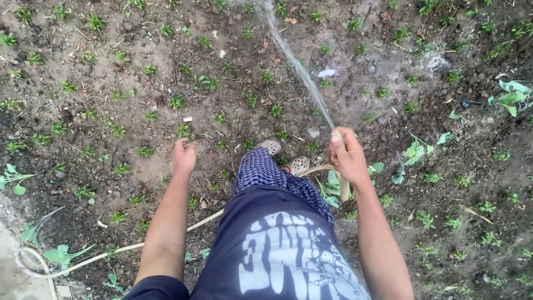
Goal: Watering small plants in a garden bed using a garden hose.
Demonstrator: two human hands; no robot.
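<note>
My right hand (347, 155) grips the end of a pale hose (340, 179), thumb over its mouth. A thin jet of water (297, 64) shoots from it up and to the left across the soil. The hose runs back under my legs and trails off to the lower left (83, 261). My left hand (184, 155) hangs loose above the ground, fingers curled, holding nothing. Below me are checked blue trousers (261, 169), a dark printed shirt and two tan perforated clogs (297, 165).
Bare dark soil (139, 94) is dotted with several small green seedlings. Larger leafy plants (511, 97) grow at the right edge and more (14, 178) at the left. A pale concrete strip (11, 278) lies at the bottom left corner.
</note>
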